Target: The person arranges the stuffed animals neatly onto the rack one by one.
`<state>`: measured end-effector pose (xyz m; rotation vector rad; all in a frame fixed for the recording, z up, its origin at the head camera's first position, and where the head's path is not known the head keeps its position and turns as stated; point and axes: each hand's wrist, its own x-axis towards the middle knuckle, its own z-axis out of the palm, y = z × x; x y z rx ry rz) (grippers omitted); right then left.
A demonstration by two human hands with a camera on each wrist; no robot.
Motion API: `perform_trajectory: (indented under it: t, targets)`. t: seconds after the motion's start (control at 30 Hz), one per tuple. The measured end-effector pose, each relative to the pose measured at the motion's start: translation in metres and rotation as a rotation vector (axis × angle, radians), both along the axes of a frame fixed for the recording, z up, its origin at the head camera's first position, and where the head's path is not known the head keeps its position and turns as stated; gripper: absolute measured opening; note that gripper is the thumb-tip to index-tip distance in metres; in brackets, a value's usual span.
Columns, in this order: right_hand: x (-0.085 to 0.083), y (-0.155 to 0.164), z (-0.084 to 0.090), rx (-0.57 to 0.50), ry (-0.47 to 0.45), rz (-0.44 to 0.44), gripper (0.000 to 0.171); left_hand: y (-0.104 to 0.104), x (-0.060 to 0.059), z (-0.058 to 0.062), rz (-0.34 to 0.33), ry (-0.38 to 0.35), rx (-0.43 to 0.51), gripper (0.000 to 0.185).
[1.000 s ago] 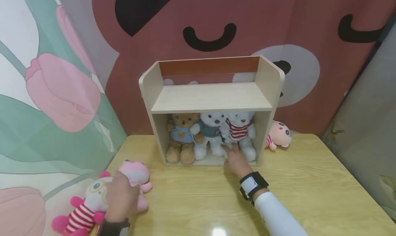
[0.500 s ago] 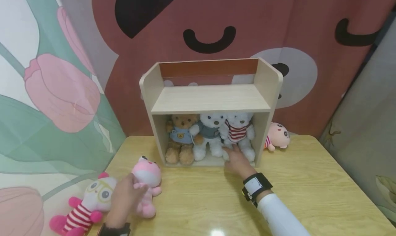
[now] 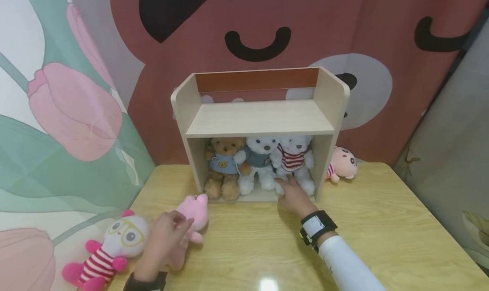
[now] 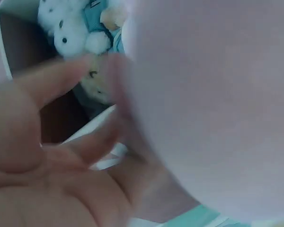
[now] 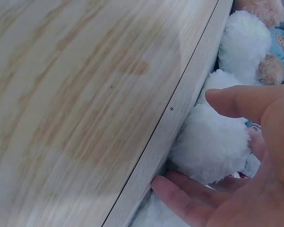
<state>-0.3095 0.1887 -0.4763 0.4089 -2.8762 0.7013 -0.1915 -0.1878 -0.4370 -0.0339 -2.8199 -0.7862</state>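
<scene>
In the head view my left hand [image 3: 164, 236] is at a pink plush toy [image 3: 195, 212] on the near left of the table, thumb and fingers pinching its side. A pale rounded surface of the plush toy [image 4: 217, 104] fills much of the left wrist view. My right hand [image 3: 296, 197] reaches to the shelf's lower front edge, touching a white teddy bear in a red-striped shirt [image 3: 293, 161]. Its loosely spread fingers lie around the bear's foot [image 5: 210, 144]. Beside that bear sit a white bear in a grey-green shirt [image 3: 261, 161] and a brown bear in blue [image 3: 225, 163].
The wooden shelf [image 3: 259, 119] stands at the back of the table [image 3: 237, 244], bears in its lower compartment. A panda-like plush in red stripes [image 3: 101, 263] lies left of my left hand. Another pink plush [image 3: 344, 163] lies behind the shelf's right side.
My left hand has shifted rightward with the pink plush toy, which has turned so its face no longer shows. My right hand has stayed by the striped bear.
</scene>
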Motion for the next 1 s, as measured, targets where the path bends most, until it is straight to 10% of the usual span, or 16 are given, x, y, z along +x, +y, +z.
perform_trajectory:
  t: [0.37, 0.7, 0.9, 1.0]
  targets:
    - [0.001, -0.001, 0.003, 0.020, -0.027, -0.014, 0.068, -0.001, -0.004, -0.018, 0.183, 0.103, -0.303, 0.063]
    - [-0.001, -0.003, 0.000, 0.028, -0.024, -0.008, 0.068, -0.037, -0.014, -0.011, 0.050, -0.003, 0.101, 0.051]
    - [-0.001, -0.004, 0.000, 0.027, -0.044, -0.006, 0.068, -0.034, -0.012, -0.007, 0.182, 0.008, -0.128, 0.038]
    - [-0.001, -0.002, 0.001, 0.027, -0.048, -0.023, 0.069, -0.020, -0.016, 0.000, 0.115, 0.007, -0.256, 0.040]
